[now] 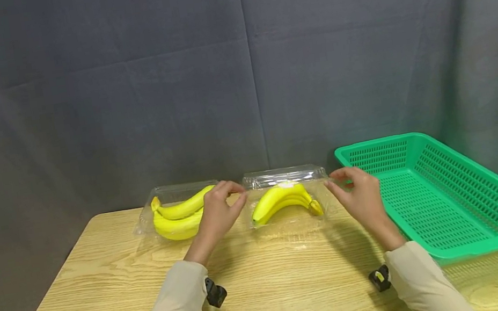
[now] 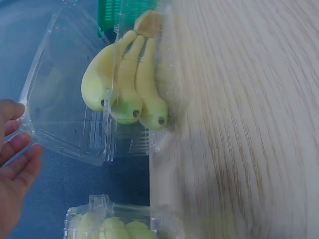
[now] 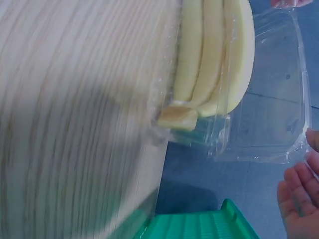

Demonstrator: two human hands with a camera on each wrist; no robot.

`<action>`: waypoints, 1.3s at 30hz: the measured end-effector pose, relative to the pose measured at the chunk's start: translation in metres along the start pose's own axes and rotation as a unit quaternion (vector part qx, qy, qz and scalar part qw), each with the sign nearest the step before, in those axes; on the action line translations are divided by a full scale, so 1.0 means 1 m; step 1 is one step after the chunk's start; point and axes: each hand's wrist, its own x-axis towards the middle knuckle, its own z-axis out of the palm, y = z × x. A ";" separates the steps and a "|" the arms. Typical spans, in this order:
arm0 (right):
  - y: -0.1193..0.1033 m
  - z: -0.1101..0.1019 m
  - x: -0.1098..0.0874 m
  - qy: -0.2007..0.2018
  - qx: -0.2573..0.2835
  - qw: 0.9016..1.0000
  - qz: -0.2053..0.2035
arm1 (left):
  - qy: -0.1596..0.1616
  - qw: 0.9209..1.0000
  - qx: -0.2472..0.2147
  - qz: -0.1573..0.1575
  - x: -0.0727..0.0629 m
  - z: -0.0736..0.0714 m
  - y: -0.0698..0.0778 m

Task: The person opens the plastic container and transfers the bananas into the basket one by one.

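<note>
1. Fingers of your left hand (image 1: 217,216) and right hand (image 1: 362,196) pinch the open lid corners of the clamshell (image 1: 284,177) mid-tabletop (image 1: 103,287).
2. Bananas (image 1: 284,200) lie inside it.
3. Risk: uneven pull may tilt the light tray and roll the bananas out.
4. Basket (image 1: 451,194) is just right; your elbow may bump it.

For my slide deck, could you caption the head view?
Two hands hold an open clamshell lid over bananas, beside a green basket.
</note>
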 end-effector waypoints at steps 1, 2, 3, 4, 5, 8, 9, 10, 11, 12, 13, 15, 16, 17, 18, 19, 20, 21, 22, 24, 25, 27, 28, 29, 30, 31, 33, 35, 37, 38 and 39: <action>0.000 0.000 0.000 -0.001 0.006 1.000 0.013 | 0.004 1.000 -0.014 -0.011 0.000 0.001 -0.001; -0.001 0.001 0.000 -0.002 0.012 1.000 0.026 | 0.009 0.999 -0.029 -0.023 0.001 0.001 -0.001; -0.001 0.001 0.000 -0.003 0.017 0.999 0.039 | 0.014 0.998 -0.045 -0.033 0.001 0.001 -0.001; -0.002 0.001 0.001 -0.004 0.021 0.998 0.050 | 0.019 0.997 -0.058 -0.044 0.002 0.001 -0.002; -0.002 0.002 0.001 -0.005 0.025 0.998 0.062 | 0.023 0.996 -0.070 -0.052 0.002 0.002 -0.002; -0.003 0.002 0.002 -0.008 0.031 0.995 0.092 | 0.036 0.992 -0.095 -0.070 0.004 0.003 -0.001; -0.003 0.002 0.002 -0.009 0.032 0.994 0.104 | 0.040 0.992 -0.100 -0.072 0.004 0.003 -0.001; -0.004 0.002 0.003 -0.010 0.034 0.992 0.117 | 0.042 0.991 -0.106 -0.076 0.004 0.003 -0.002; -0.004 0.002 0.003 -0.011 0.038 0.991 0.130 | 0.045 0.990 -0.111 -0.079 0.005 0.004 -0.002; -0.005 0.002 0.003 -0.011 0.041 0.989 0.143 | 0.046 0.989 -0.114 -0.081 0.005 0.004 -0.002; -0.005 0.002 0.004 -0.011 0.045 0.987 0.156 | 0.047 0.988 -0.118 -0.084 0.006 0.004 -0.002; -0.005 0.002 0.005 -0.011 0.049 0.982 0.180 | 0.047 0.987 -0.125 -0.091 0.007 0.004 -0.002; -0.005 0.003 0.006 -0.011 0.052 0.980 0.189 | 0.048 0.986 -0.129 -0.097 0.007 0.005 -0.002; -0.004 0.003 0.006 -0.011 0.052 0.979 0.197 | 0.048 0.985 -0.132 -0.103 0.008 0.005 -0.002; -0.004 0.004 0.007 -0.011 0.053 0.977 0.205 | 0.048 0.984 -0.136 -0.109 0.009 0.005 -0.003; -0.004 0.004 0.008 -0.011 0.054 0.976 0.212 | 0.048 0.982 -0.139 -0.115 0.009 0.005 -0.003; -0.003 0.005 0.009 -0.009 0.055 0.974 0.218 | 0.048 0.981 -0.141 -0.122 0.009 0.005 -0.003; -0.003 0.006 0.010 -0.006 0.055 0.973 0.223 | 0.047 0.980 -0.144 -0.127 0.010 0.005 -0.004; -0.003 0.006 0.010 -0.004 0.056 0.972 0.228 | 0.047 0.980 -0.144 -0.133 0.010 0.005 -0.005; -0.003 0.008 0.012 0.003 0.058 0.971 0.233 | 0.047 0.978 -0.147 -0.141 0.011 0.005 -0.006; -0.002 0.008 0.014 0.007 0.059 0.970 0.236 | 0.047 0.977 -0.147 -0.144 0.012 0.005 -0.006; -0.002 0.010 0.016 0.014 0.065 0.968 0.240 | 0.050 0.976 -0.150 -0.150 0.013 0.006 -0.007; -0.002 0.010 0.017 0.017 0.067 0.968 0.242 | 0.053 0.975 -0.153 -0.151 0.013 0.007 -0.007; -0.002 0.011 0.017 0.020 0.069 0.967 0.243 | 0.055 0.974 -0.157 -0.154 0.014 0.007 -0.007; -0.002 0.012 0.018 0.023 0.073 0.967 0.242 | 0.058 0.973 -0.159 -0.157 0.014 0.007 -0.007; -0.002 0.012 0.020 0.026 0.076 0.967 0.242 | 0.062 0.972 -0.160 -0.158 0.015 0.008 -0.007; -0.003 0.014 0.021 0.027 0.078 0.966 0.246 | 0.068 0.970 -0.164 -0.164 0.016 0.008 -0.007; -0.004 0.015 0.024 0.029 0.082 0.965 0.248 | 0.076 0.969 -0.165 -0.169 0.018 0.009 -0.007; -0.005 0.015 0.026 0.030 0.084 0.963 0.253 | 0.082 0.967 -0.165 -0.173 0.021 0.009 -0.006; -0.005 0.016 0.026 0.030 0.083 0.963 0.255 | 0.084 0.967 -0.165 -0.176 0.022 0.009 -0.006; -0.005 0.016 0.027 0.032 0.083 0.963 0.255 | 0.087 0.967 -0.164 -0.177 0.023 0.009 -0.005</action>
